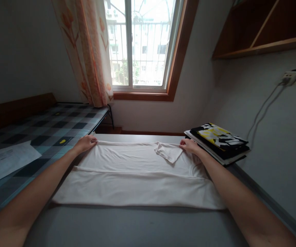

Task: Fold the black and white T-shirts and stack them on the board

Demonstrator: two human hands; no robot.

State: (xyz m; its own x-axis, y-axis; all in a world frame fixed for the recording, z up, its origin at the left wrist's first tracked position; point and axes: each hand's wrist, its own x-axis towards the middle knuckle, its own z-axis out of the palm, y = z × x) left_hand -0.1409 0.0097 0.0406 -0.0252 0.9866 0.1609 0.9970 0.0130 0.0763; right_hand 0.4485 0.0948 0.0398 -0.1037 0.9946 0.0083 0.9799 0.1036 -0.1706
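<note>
A white garment lies spread across the grey table, with a long strip folded over along its near side. At its far left corner, my left hand pinches the edge of the cloth. My right hand pinches the same far edge toward the right, beside a small sleeve-like flap that lies folded over on the garment. Both forearms reach forward over the sides of the cloth.
Folded clothes form a stack at the table's back right. To the left is a bed with a checked cover and a paper sheet. A curtain hangs by the window; cables run down the right wall.
</note>
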